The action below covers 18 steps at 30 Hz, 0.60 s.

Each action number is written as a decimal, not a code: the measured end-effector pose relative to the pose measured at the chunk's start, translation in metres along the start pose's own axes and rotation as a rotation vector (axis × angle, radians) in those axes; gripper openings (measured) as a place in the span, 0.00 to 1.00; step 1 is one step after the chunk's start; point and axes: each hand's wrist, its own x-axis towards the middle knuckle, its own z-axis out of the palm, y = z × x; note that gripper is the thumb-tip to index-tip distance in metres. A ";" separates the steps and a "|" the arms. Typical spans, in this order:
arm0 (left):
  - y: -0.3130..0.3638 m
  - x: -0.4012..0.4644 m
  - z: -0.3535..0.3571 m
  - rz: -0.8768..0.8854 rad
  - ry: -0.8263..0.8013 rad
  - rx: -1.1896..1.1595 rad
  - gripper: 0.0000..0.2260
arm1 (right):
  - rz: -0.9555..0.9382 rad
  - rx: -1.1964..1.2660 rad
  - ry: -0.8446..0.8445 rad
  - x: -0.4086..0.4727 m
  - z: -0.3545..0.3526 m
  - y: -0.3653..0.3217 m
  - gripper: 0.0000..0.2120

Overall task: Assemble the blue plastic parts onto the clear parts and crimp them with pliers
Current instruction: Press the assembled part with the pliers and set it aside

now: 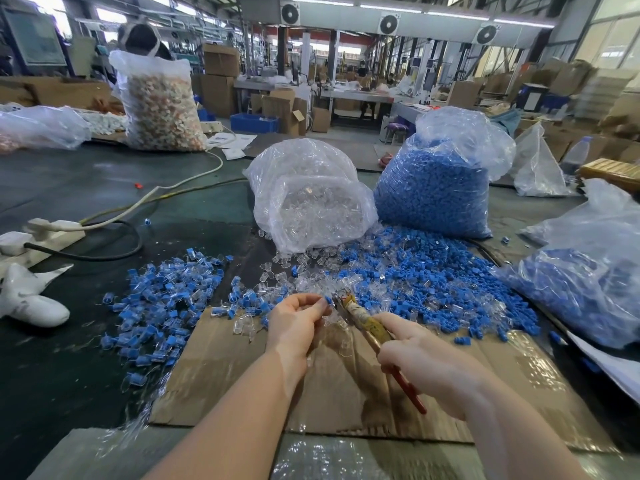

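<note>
Dark green matting covered the table (pixel 86 202), which carried everything, so stock sat within arm's reach. Largest were the sacks toward the far edge: a clear plastic bag of blue plastic parts (pixel 436 188), upright, and just left of it a clear bag of clear plastic parts (pixel 311 209), lying mouth-down toward the worker, likely so pieces spill forward. A third bag holding blue pieces (pixel 588 285) slumped at the right edge. A flat brown cardboard sheet (pixel 346 393) lay at the near edge as work pad under both forearms. Loose blue parts formed a heap (pixel 433 282) right of centre, touching the upright sack; loose clear parts (pixel 294 271) trailed from the lying bag's mouth. Left of centre sat a separate pile of joined blue-and-clear pieces (pixel 162 299), probably finished ones kept apart from raw stock.

Right hand (pixel 426 362) was wrapped round the handles of taped yellow-and-red pliers (pixel 367 327), nose aimed up-left. Left hand (pixel 298 320) pinched one small blue-capped clear piece (pixel 328 301) at its fingertips, held just beside the pliers' nose over the cardboard's far edge, presumably presenting it for crimping. Whether the nose was already biting the piece, cannot tell.
</note>
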 end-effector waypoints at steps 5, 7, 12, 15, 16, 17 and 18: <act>0.003 -0.003 0.004 -0.008 0.004 0.041 0.03 | -0.009 0.003 0.000 -0.003 0.000 0.004 0.12; 0.006 -0.004 0.006 0.006 0.003 0.062 0.02 | -0.007 0.018 -0.004 -0.003 0.000 0.005 0.13; 0.010 -0.007 0.007 0.031 -0.003 0.091 0.02 | -0.010 0.045 -0.019 -0.006 0.000 0.007 0.13; 0.011 -0.010 0.009 0.049 -0.004 0.086 0.03 | -0.047 0.066 -0.015 -0.009 0.001 0.006 0.13; 0.012 -0.010 0.010 0.058 -0.007 0.086 0.03 | -0.063 0.055 -0.005 -0.010 0.001 0.005 0.11; 0.013 -0.011 0.012 0.068 -0.010 0.085 0.03 | -0.081 0.020 0.013 -0.011 0.002 0.005 0.11; 0.013 -0.011 0.013 0.080 -0.012 0.082 0.03 | -0.098 -0.030 0.034 -0.011 0.002 0.004 0.12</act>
